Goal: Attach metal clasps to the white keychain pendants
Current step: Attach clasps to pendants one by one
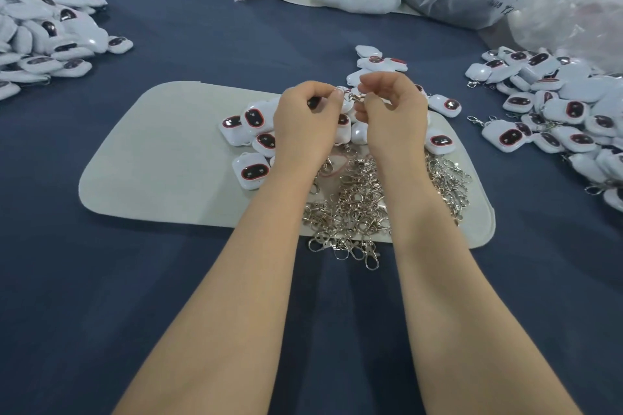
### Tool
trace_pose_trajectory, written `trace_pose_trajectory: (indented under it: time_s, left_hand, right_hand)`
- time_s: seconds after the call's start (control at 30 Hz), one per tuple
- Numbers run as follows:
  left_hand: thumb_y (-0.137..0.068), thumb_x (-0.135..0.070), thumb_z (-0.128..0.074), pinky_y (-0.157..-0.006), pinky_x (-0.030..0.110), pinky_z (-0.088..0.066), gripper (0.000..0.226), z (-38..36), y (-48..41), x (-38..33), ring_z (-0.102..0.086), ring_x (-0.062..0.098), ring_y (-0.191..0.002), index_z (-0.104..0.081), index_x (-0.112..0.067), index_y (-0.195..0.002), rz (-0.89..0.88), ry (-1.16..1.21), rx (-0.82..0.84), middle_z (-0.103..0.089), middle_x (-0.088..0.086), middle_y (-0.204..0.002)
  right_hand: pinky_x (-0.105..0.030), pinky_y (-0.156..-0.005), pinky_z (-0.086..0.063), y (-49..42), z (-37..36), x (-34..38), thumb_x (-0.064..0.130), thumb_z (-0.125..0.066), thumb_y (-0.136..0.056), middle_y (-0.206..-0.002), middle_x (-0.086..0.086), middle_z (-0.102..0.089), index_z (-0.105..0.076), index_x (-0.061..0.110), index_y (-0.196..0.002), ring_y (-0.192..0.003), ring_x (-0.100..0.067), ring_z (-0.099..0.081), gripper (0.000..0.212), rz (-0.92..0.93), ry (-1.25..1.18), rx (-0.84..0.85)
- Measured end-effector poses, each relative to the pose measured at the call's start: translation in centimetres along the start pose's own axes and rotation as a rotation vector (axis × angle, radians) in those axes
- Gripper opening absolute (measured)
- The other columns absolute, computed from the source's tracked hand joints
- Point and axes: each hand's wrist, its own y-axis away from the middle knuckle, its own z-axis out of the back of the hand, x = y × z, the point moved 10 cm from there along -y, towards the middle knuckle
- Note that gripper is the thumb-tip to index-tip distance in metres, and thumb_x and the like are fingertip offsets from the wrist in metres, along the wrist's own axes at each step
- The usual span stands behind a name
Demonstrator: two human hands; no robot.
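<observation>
Metal clasp [356, 97] pinched by right hand [391, 114] fingers [370, 100], touching pendant [346, 101] in left hand [306, 118].

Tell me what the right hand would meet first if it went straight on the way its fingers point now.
Probably the white pendant pinched in the left hand, close beside it. The right hand pinches a metal clasp that seems to reach that pendant, though depth is unclear.

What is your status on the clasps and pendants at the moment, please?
Left hand holds a pendant. Right hand pinches a clasp against it. Loose clasps heaped under both wrists, nothing blocking.
</observation>
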Motion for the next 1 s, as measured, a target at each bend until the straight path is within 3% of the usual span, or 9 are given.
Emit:
trace_pose_trajectory:
  time_s: [0.1, 0.2, 0.37, 0.5, 0.7, 0.8, 0.9, 1.0]
  left_hand:
    - [-0.089, -0.019, -0.063, -0.072, 0.018, -0.045, 0.007, 0.2, 0.0, 0.2, -0.056, 0.009, -0.077, -0.064, -0.016, -0.083, 0.0, 0.004, -0.028, -0.062, -0.007, -0.08]
    - [-0.089, -0.021, -0.064, -0.065, 0.004, -0.037, 0.008, 0.6, 0.0, 0.2, -0.055, 0.006, -0.081, -0.063, -0.018, -0.081, -0.022, -0.039, -0.064, -0.063, -0.007, -0.085]
    - [-0.089, -0.018, -0.063, -0.07, 0.003, -0.034, 0.013, 0.6, -0.1, -0.7, -0.056, 0.011, -0.094, -0.063, -0.02, -0.076, -0.095, -0.113, -0.06, -0.066, 0.0, -0.093]
    - [-0.09, -0.016, -0.061, -0.072, 0.002, -0.033, 0.011, 0.2, -0.1, -0.8, -0.053, 0.01, -0.096, -0.069, -0.012, -0.085, -0.125, -0.143, -0.041, -0.065, 0.005, -0.102]
    - [-0.092, -0.014, -0.057, -0.082, 0.01, -0.038, 0.015, -0.3, -0.1, -1.0, -0.056, 0.012, -0.103, -0.071, -0.01, -0.094, -0.153, -0.188, -0.006, -0.063, 0.01, -0.111]
    - [-0.091, -0.012, -0.057, -0.075, 0.0, -0.034, 0.014, -0.3, -0.1, -0.9, -0.054, 0.007, -0.096, -0.07, -0.01, -0.095, -0.142, -0.187, -0.005, -0.063, 0.009, -0.112]
    - [-0.091, -0.012, -0.056, -0.072, 0.0, -0.033, 0.014, -0.5, -0.1, -0.6, -0.053, 0.008, -0.091, -0.07, -0.01, -0.092, -0.127, -0.198, 0.01, -0.064, 0.011, -0.109]
    - [-0.091, -0.013, -0.055, -0.07, 0.0, -0.032, 0.014, -0.5, -0.1, -0.6, -0.051, 0.006, -0.088, -0.069, -0.01, -0.089, -0.116, -0.203, 0.009, -0.064, 0.011, -0.107]
  right_hand:
    - [-0.038, -0.086, -0.052, 0.1, -0.2, 0.1, -0.008, -0.041, -0.083, -0.085, 0.009, -0.062, -0.058, 0.027, -0.079, -0.087, -0.02, -0.063, 0.039, 0.012, 0.082, 0.004]
    - [-0.029, -0.085, -0.049, 0.2, -0.4, 0.2, -0.004, -0.043, -0.082, -0.085, 0.011, -0.062, -0.059, 0.025, -0.081, -0.087, -0.013, -0.059, 0.033, 0.018, 0.141, 0.019]
    - [-0.011, -0.076, -0.045, 0.6, -1.2, 1.2, 0.007, -0.054, -0.088, -0.079, 0.017, -0.061, -0.059, 0.023, -0.084, -0.076, 0.002, -0.057, 0.018, 0.097, 0.151, 0.085]
    - [-0.008, -0.071, -0.045, 1.0, -1.6, 1.6, 0.002, -0.054, -0.087, -0.077, 0.018, -0.058, -0.06, 0.018, -0.086, -0.074, 0.001, -0.056, 0.017, 0.142, 0.174, 0.109]
    - [-0.008, -0.07, -0.045, 0.8, -1.3, 1.6, 0.001, -0.055, -0.086, -0.078, 0.016, -0.059, -0.059, 0.017, -0.087, -0.073, 0.001, -0.056, 0.016, 0.142, 0.142, 0.063]
    - [-0.01, -0.068, -0.044, 0.8, -1.0, 1.5, 0.001, -0.055, -0.086, -0.077, 0.013, -0.059, -0.055, 0.021, -0.083, -0.072, 0.0, -0.056, 0.02, 0.134, 0.092, 0.029]
    - [-0.025, -0.071, -0.049, 0.7, -1.0, 1.3, 0.002, -0.056, -0.085, -0.077, 0.007, -0.059, -0.052, 0.027, -0.077, -0.074, -0.011, -0.058, 0.027, 0.119, 0.086, 0.036]
    - [-0.026, -0.073, -0.05, 0.7, -1.1, 1.3, 0.001, -0.056, -0.085, -0.077, 0.008, -0.059, -0.05, 0.028, -0.076, -0.077, -0.013, -0.058, 0.03, 0.123, 0.092, 0.04]
